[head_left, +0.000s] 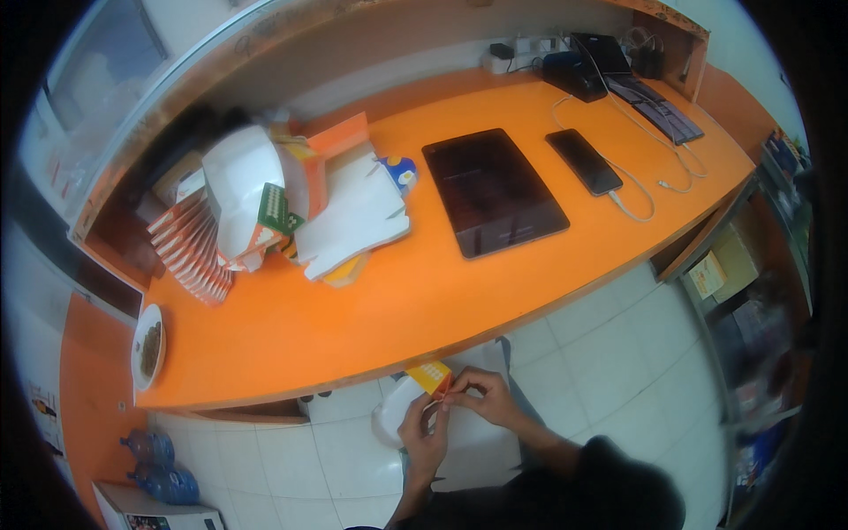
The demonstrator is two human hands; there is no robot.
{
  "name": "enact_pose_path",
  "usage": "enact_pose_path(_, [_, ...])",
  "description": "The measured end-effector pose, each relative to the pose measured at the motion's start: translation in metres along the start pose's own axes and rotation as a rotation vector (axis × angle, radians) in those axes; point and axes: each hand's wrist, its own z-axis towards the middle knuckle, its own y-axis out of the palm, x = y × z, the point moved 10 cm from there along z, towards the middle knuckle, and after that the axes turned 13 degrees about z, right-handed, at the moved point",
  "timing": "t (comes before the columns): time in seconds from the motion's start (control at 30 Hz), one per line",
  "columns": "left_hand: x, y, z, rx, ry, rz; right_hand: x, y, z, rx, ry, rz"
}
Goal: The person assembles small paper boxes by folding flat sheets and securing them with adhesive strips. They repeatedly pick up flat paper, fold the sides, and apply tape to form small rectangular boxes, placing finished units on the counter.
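Orange-and-white carton flap (430, 377), left hand (424, 435) and right hand (484, 397) pinching it

Orange counter (424, 300), black tablet (493, 191), phone (583, 162) on cable, keyboard (654, 104), stacked cartons (291, 203), plate (147, 347) at left end

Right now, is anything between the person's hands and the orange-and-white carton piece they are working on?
Nothing visible. Both the left hand and the right hand already grip the orange-and-white carton piece, held just below the front edge of the orange counter. The stack of flat cartons lies farther back on the counter.
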Motion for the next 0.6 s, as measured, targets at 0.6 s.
enact_pose_path(0.6, [-0.015,0.020,-0.016,-0.198,-0.195,-0.130,-0.019,-0.017,-0.007,0.292,-0.205,-0.075])
